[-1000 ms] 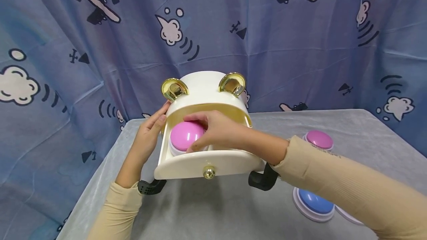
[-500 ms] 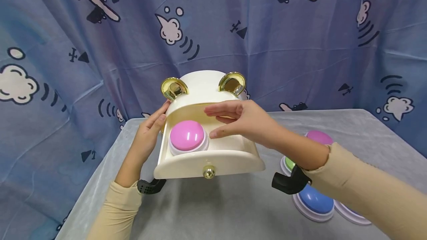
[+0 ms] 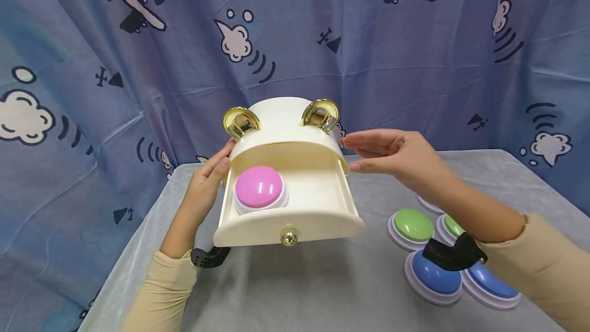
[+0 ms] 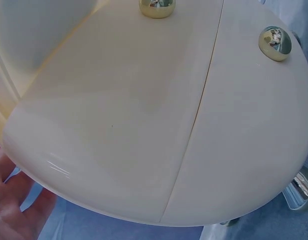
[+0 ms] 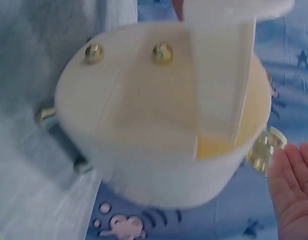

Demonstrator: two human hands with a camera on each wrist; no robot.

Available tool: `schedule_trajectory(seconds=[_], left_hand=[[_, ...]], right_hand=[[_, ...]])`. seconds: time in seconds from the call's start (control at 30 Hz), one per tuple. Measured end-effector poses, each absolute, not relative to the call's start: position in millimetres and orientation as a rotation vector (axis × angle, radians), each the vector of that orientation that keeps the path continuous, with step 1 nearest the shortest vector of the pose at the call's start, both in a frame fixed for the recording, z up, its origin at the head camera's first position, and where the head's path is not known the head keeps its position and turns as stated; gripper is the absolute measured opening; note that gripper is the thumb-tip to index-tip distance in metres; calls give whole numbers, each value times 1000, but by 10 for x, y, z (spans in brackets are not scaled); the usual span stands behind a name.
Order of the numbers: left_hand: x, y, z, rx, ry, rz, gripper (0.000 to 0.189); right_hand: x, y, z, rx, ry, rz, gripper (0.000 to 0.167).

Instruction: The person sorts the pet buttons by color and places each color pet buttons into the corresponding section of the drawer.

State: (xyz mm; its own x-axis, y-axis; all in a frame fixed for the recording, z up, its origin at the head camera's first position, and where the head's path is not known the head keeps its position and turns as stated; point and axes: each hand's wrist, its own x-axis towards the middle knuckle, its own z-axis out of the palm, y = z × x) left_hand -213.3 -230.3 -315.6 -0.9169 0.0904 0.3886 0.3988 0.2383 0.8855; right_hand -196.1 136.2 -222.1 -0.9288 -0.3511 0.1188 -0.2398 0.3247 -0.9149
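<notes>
A small white cabinet [image 3: 283, 117] with gold round ears stands in the middle of the head view. Its top drawer [image 3: 324, 183] is pulled out toward me, and a pink buzzer button [image 3: 259, 187] on a white base sits in the drawer's left part. My left hand [image 3: 205, 188] rests along the cabinet's left side, its fingers straight; in the left wrist view, its fingers [image 4: 16, 192] show at the edge of the cabinet front. Just off the cabinet's right side, my right hand [image 3: 396, 155] holds nothing, fingers extended and thumb apart.
On the grey cloth-covered table [image 3: 341, 291], a green button [image 3: 414, 225] and a blue button [image 3: 436, 273] stand at the right. More buttons lie there, partly hidden under my right forearm. A blue curtain [image 3: 295, 29] hangs behind the table.
My right hand has let go of the pink button in the drawer and moved right, out past the cabinet's side. The left hand has stayed in place.
</notes>
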Motion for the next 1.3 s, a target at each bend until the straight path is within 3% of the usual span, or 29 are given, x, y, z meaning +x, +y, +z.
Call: schedule_trajectory(seconds=[0.33, 0.63, 1.3], left_hand=[[-2131, -2288, -3134, -473, -2255, -1745, 47], [-2126, -2282, -3132, -470, -2259, -1739, 47], [-2116, -2306, -3137, -471, -2272, -1728, 48]], right_hand=[[-2163, 1892, -2454, -303, 2703, -1449, 66], [-2278, 2309, -2710, -160, 2755, -1506, 63], [-2672, 2906, -3278, 311, 2517, -1760, 101]])
